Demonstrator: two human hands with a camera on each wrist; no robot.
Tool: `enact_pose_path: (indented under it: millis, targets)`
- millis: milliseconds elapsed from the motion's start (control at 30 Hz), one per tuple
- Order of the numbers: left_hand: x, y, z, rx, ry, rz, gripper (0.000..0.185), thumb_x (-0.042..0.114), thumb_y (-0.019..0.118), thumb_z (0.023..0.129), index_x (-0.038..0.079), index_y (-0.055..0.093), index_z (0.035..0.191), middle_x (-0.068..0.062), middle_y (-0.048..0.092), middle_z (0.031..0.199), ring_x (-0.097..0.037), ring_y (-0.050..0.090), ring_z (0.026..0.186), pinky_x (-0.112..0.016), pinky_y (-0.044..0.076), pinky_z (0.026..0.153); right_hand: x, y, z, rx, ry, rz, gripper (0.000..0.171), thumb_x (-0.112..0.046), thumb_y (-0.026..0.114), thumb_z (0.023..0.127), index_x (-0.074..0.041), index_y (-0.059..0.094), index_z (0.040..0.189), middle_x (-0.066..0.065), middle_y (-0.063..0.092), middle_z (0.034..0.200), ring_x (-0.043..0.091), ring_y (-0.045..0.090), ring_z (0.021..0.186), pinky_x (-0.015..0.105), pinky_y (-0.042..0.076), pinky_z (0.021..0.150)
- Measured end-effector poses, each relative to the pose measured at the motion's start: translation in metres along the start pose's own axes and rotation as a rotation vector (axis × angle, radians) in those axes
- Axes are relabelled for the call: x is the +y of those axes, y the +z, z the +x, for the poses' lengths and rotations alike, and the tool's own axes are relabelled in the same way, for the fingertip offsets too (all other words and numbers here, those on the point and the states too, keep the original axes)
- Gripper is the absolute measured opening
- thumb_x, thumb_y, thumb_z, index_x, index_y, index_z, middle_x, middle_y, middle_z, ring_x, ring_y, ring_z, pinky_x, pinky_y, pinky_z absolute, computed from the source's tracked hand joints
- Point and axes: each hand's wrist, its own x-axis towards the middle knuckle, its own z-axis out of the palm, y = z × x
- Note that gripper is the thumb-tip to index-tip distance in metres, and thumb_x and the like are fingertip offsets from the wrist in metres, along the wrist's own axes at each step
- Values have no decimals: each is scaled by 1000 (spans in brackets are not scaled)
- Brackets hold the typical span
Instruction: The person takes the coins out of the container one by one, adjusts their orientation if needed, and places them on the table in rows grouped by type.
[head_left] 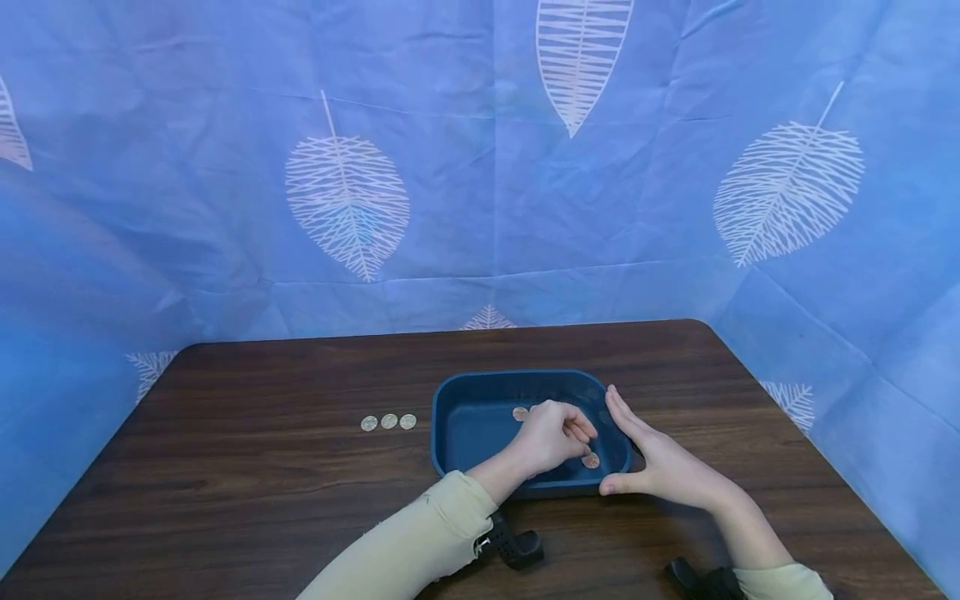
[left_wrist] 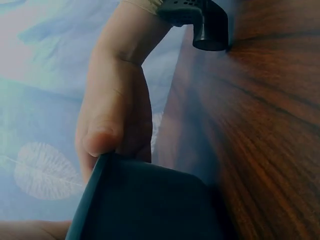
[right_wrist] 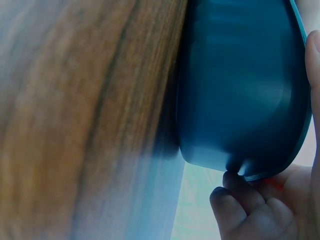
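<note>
A dark blue plastic tray (head_left: 450,433) sits on the brown wooden table (head_left: 262,500). My left hand (head_left: 564,433) reaches into it with curled fingers, and a copper coin (head_left: 590,459) sits at its fingertips, pinched. A second coin (head_left: 521,413) lies on the tray floor behind that hand. My right hand (head_left: 637,450) lies flat against the tray's right wall, fingers straight, thumb at the front right corner. The left wrist view shows the right hand (left_wrist: 117,115) with its thumb on the tray (left_wrist: 150,205). The right wrist view shows the tray's outer wall (right_wrist: 240,90).
Three silvery coins (head_left: 388,422) lie in a row on the table left of the tray. A blue cloth with white leaf prints (head_left: 345,200) surrounds the table at the back and sides. Black wrist mounts (head_left: 517,546) sit near the front edge.
</note>
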Motion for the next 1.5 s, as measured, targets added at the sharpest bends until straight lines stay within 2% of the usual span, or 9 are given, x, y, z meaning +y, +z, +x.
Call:
enact_pose_path:
  millis: [133,233,300,467,500,633,967,1167,1500]
  targets:
    - [1,2,1,-41,-31,-90,10,-4,70,83,1,72,91,5,64,69,-2,59,63,-27,49,84,0,0,-1,-1,-1,-2,109,-26,77,81,-14,-4,154,14,-8,158,52,10,137,67,32,94]
    - [3,3,3,-44,-14,-63,11,-4,73,81,0,72,91,5,63,70,-2,58,63,-20,50,70,1,0,-1,0,4,-5,109,-27,77,81,-15,-4,154,12,-8,158,51,10,137,66,33,94]
    - [3,5,4,-49,3,-13,12,-2,74,80,1,71,91,4,64,71,-1,58,64,-23,49,80,1,0,0,-2,2,-3,109,-27,77,81,-17,-4,154,12,-9,158,51,10,138,66,33,94]
    - [4,13,9,-43,-6,115,14,0,75,80,3,71,92,4,64,73,-1,57,66,-19,49,76,0,-1,1,-11,-9,-2,108,-26,76,82,-17,-5,154,12,-9,158,51,10,137,66,33,94]
    - [5,14,10,-40,-9,143,14,0,76,80,3,72,93,4,64,73,-2,57,66,-16,49,66,0,-1,0,-9,-5,-2,108,-27,76,83,-17,-4,154,12,-8,158,51,10,137,66,33,94]
    - [6,16,10,-46,-13,271,16,6,77,81,6,73,96,4,65,80,-2,58,73,-13,46,67,0,-2,0,0,-8,-23,107,-27,76,82,-15,-3,154,14,-7,158,52,12,136,66,34,94]
    - [2,21,10,-172,-21,472,9,10,71,87,12,74,95,7,66,83,-1,57,72,-13,45,63,2,-1,1,2,6,-24,106,-30,75,83,-15,-3,154,14,-7,158,49,12,138,66,34,94]
    - [3,25,10,-174,-20,543,4,15,74,85,17,72,82,12,61,74,1,54,66,-12,43,59,4,-1,-1,9,-9,-18,107,-27,76,83,-14,-3,154,13,-9,158,51,10,137,67,34,93]
    - [6,21,6,-142,-88,554,4,13,73,86,16,71,84,10,62,76,0,55,67,-14,45,59,5,0,1,6,-24,-11,107,-26,76,83,-14,-3,154,13,-9,158,51,10,137,67,33,94]
